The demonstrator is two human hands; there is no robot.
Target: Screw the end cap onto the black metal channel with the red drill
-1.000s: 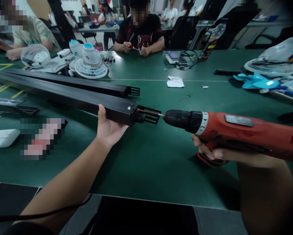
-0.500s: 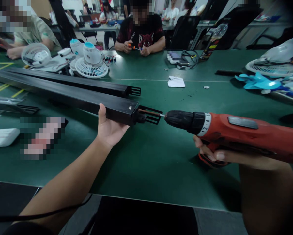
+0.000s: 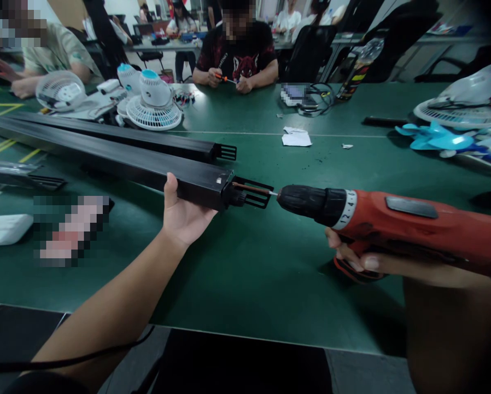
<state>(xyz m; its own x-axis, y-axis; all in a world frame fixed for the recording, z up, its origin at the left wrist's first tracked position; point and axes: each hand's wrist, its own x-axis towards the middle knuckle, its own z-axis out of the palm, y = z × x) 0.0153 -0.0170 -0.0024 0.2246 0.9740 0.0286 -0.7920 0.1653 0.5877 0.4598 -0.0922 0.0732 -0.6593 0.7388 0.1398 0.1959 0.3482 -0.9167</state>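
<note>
My left hand (image 3: 188,216) grips a long black rectangular housing (image 3: 147,164) from beneath near its end, thumb up along the near side. A slotted black bracket (image 3: 256,192) and a small black knob (image 3: 238,198) stick out of that end. In my right hand (image 3: 358,260) is a red and black cordless drill (image 3: 413,224), fingers wrapped around its handle. The drill's long thin bit (image 3: 251,188) reaches along the bracket to the end face of the housing; its tip's exact seat is too small to make out. Behind lies a second black housing (image 3: 180,143) with a similar bracket.
White fans (image 3: 153,106) stand at the back left, and blue fan blades (image 3: 438,135) lie at the right. White paper (image 3: 297,137) and a bottle (image 3: 360,65) are farther back. A blurred-out flat object (image 3: 75,230) lies left. Across the green table (image 3: 245,290), a person holds a screwdriver (image 3: 224,78).
Almost nothing differs: the drill and my right hand sit very slightly farther right in view. The person opposite has shifted the screwdriver a little.
</note>
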